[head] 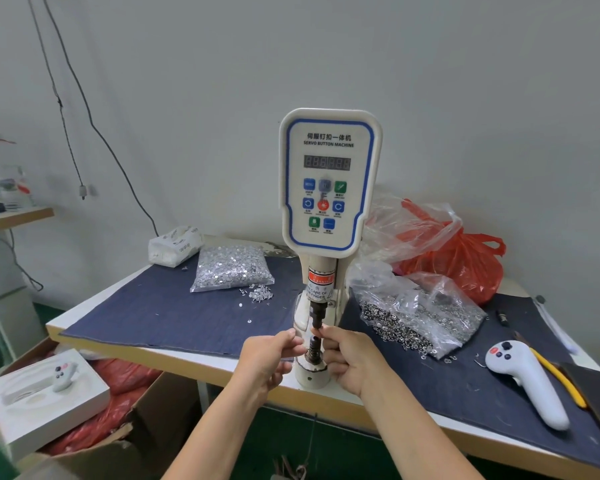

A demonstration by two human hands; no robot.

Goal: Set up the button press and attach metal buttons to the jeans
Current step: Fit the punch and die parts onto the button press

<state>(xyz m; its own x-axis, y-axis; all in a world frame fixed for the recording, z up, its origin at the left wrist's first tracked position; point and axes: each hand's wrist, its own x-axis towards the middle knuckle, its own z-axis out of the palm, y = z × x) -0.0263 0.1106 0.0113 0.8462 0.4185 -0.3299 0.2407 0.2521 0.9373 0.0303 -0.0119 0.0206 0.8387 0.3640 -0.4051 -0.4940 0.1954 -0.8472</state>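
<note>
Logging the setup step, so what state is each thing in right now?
Button press: upright, display unlit.
Left hand: at the lower die.
Right hand: pinching at the upper punch.
Tack bag: open, some spilled.
Button bag: open, spilling.

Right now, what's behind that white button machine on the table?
Behind the white button machine lie a crumpled clear plastic bag and a red plastic bag. The machine's body hides whatever sits directly behind it.

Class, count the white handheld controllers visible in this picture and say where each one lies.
2. One white controller lies on the denim-covered table, right of the button machine; another controller sits in the white box at lower left.
</note>
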